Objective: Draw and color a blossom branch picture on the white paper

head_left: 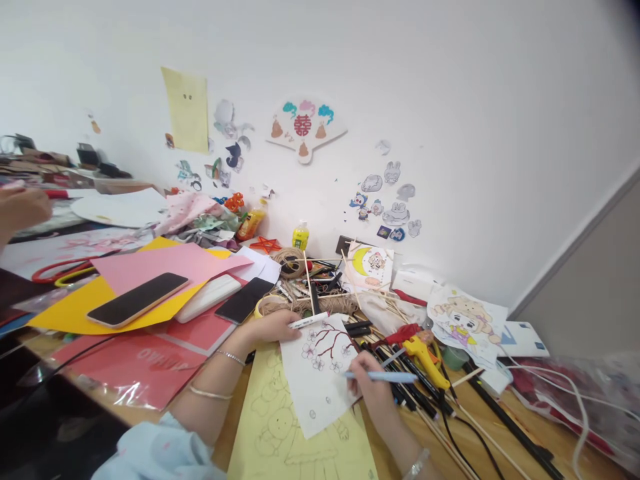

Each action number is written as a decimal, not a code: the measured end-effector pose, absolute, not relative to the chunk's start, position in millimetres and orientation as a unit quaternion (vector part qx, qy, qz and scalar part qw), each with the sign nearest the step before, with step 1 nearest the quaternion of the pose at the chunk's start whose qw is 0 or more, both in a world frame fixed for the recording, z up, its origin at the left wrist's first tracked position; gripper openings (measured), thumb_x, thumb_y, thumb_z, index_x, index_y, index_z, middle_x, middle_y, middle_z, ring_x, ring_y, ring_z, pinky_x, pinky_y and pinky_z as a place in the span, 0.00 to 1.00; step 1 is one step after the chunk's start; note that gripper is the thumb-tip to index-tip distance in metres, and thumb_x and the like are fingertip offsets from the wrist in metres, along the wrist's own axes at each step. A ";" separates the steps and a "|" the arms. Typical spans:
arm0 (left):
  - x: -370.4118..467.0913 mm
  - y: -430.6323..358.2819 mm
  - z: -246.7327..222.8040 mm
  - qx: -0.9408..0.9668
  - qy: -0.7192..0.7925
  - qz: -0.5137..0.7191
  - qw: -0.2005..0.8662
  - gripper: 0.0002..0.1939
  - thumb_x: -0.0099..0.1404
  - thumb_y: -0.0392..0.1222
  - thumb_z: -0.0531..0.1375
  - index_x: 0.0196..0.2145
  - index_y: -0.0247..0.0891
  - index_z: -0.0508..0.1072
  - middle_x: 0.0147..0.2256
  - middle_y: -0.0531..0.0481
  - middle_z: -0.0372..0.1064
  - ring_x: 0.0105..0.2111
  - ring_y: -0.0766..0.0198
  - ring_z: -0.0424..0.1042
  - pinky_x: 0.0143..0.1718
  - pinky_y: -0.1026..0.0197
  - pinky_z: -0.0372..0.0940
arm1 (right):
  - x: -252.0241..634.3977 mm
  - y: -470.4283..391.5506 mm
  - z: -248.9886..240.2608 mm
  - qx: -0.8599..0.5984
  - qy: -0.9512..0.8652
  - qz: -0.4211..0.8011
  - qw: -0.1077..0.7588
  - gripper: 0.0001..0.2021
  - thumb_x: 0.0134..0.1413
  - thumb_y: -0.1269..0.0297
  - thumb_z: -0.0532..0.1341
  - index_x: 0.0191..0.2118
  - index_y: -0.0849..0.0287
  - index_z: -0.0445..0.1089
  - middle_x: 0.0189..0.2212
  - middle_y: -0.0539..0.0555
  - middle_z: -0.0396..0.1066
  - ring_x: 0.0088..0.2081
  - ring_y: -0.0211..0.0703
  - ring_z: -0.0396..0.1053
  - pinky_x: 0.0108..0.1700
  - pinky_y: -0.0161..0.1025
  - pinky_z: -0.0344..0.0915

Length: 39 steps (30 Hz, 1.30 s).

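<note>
A white sheet bears a drawing of a dark red branch with outlined blossoms, plus two small shapes lower down. Under it lies a yellow sheet with a pencil sketch of figures. My right hand is closed around a light blue pen, its tip close to the blossoms on the right. At the white sheet's upper left corner, my left hand has its fingers curled on a white marker, which lies across the sheet's top edge; the fingertips are partly hidden.
Phones and coloured paper lie on the left. Black markers, a yellow glue gun, wooden sticks and cables crowd the right. Behind are twine and bottles. Another person's hand shows at far left.
</note>
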<state>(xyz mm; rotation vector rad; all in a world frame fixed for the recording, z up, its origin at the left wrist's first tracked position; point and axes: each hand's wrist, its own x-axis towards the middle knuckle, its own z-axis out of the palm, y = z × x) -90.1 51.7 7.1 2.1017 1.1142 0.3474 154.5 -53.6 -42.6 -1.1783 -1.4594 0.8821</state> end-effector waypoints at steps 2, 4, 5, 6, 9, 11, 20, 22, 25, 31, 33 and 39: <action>-90.4 50.9 10.4 0.827 0.426 0.153 0.334 0.09 0.52 0.44 0.56 0.29 0.36 0.68 0.28 0.52 0.66 0.31 0.60 0.66 0.28 0.64 0.59 | 166.6 -53.4 -35.8 -0.469 -0.557 0.355 0.586 0.16 0.56 0.50 0.50 0.28 0.56 0.61 0.14 0.45 0.62 0.17 0.36 0.59 0.20 0.32 0.56; -90.9 48.7 15.2 0.835 0.411 0.178 0.320 0.10 0.54 0.46 0.56 0.30 0.36 0.67 0.29 0.52 0.64 0.32 0.61 0.65 0.29 0.64 0.59 | 179.6 -51.8 -30.0 -0.485 -0.543 0.320 0.606 0.17 0.56 0.48 0.51 0.33 0.57 0.65 0.13 0.45 0.62 0.17 0.38 0.60 0.21 0.33 0.59; -91.2 47.0 18.0 0.837 0.397 0.194 0.322 0.11 0.55 0.47 0.56 0.30 0.36 0.67 0.29 0.53 0.63 0.31 0.62 0.64 0.30 0.65 0.58 | 185.2 -50.4 -27.9 -0.499 -0.549 0.296 0.602 0.16 0.54 0.49 0.54 0.33 0.58 0.66 0.16 0.47 0.66 0.21 0.40 0.64 0.25 0.34 0.62; -91.4 44.9 20.9 0.837 0.379 0.212 0.332 0.12 0.56 0.49 0.56 0.30 0.36 0.66 0.29 0.53 0.62 0.31 0.63 0.63 0.30 0.65 0.58 | 189.6 -48.6 -26.5 -0.508 -0.556 0.274 0.598 0.15 0.52 0.50 0.57 0.34 0.59 0.68 0.22 0.51 0.70 0.26 0.42 0.68 0.30 0.36 0.65; -91.2 36.6 28.9 0.816 0.323 0.256 0.406 0.17 0.54 0.54 0.59 0.30 0.35 0.66 0.27 0.55 0.59 0.28 0.66 0.59 0.28 0.67 0.55 | 193.9 -42.7 -26.2 -0.506 -0.570 0.260 0.592 0.18 0.45 0.54 0.64 0.41 0.58 0.68 0.41 0.59 0.73 0.41 0.50 0.70 0.44 0.43 0.66; -89.7 30.8 32.2 0.788 0.299 0.273 0.464 0.20 0.52 0.56 0.61 0.29 0.35 0.65 0.26 0.56 0.57 0.27 0.68 0.57 0.26 0.68 0.53 | 190.4 -41.1 -27.1 -0.491 -0.580 0.295 0.580 0.20 0.43 0.57 0.65 0.43 0.57 0.66 0.44 0.59 0.71 0.45 0.52 0.69 0.47 0.45 0.65; -80.1 22.6 31.6 0.739 0.296 0.276 0.539 0.20 0.52 0.54 0.63 0.31 0.34 0.65 0.25 0.57 0.58 0.24 0.71 0.56 0.23 0.70 0.50 | 198.3 -62.5 -4.0 -0.478 -0.527 0.443 0.546 0.16 0.46 0.57 0.63 0.41 0.57 0.66 0.34 0.52 0.71 0.33 0.45 0.69 0.32 0.36 0.64; -77.6 22.6 30.1 0.744 0.284 0.248 0.551 0.19 0.53 0.52 0.63 0.34 0.35 0.67 0.28 0.55 0.62 0.27 0.69 0.61 0.26 0.69 0.55 | 212.3 -66.6 5.5 -0.483 -0.517 0.478 0.521 0.18 0.42 0.57 0.65 0.41 0.57 0.66 0.32 0.52 0.71 0.32 0.45 0.68 0.30 0.35 0.63; -70.6 20.5 27.2 0.742 0.253 0.174 0.596 0.20 0.52 0.50 0.64 0.38 0.36 0.68 0.31 0.53 0.66 0.27 0.67 0.66 0.27 0.66 0.60 | 232.0 -71.5 17.4 -0.506 -0.532 0.485 0.474 0.17 0.39 0.58 0.66 0.38 0.56 0.67 0.31 0.50 0.70 0.31 0.44 0.67 0.30 0.34 0.61; -52.0 13.8 18.4 0.742 0.311 0.044 0.593 0.10 0.52 0.42 0.61 0.32 0.37 0.66 0.24 0.53 0.67 0.18 0.65 0.67 0.17 0.65 0.62 | 250.3 -68.6 14.9 -0.529 -0.632 0.447 0.347 0.13 0.38 0.62 0.65 0.34 0.56 0.66 0.25 0.46 0.65 0.26 0.39 0.63 0.27 0.33 0.56; -47.6 12.5 14.8 0.744 0.338 0.015 0.576 0.07 0.51 0.38 0.59 0.30 0.37 0.66 0.21 0.54 0.66 0.17 0.64 0.68 0.16 0.64 0.62 | 251.9 -64.2 8.0 -0.527 -0.666 0.419 0.323 0.12 0.37 0.64 0.64 0.32 0.57 0.66 0.24 0.47 0.64 0.27 0.40 0.63 0.28 0.33 0.56; -38.2 10.6 7.7 0.763 0.328 -0.030 0.556 0.05 0.51 0.36 0.57 0.28 0.38 0.63 0.15 0.57 0.61 0.16 0.62 0.68 0.17 0.63 0.64 | 250.6 -62.2 1.9 -0.568 -0.685 0.348 0.296 0.07 0.44 0.63 0.60 0.31 0.59 0.67 0.24 0.49 0.66 0.26 0.40 0.64 0.29 0.33 0.58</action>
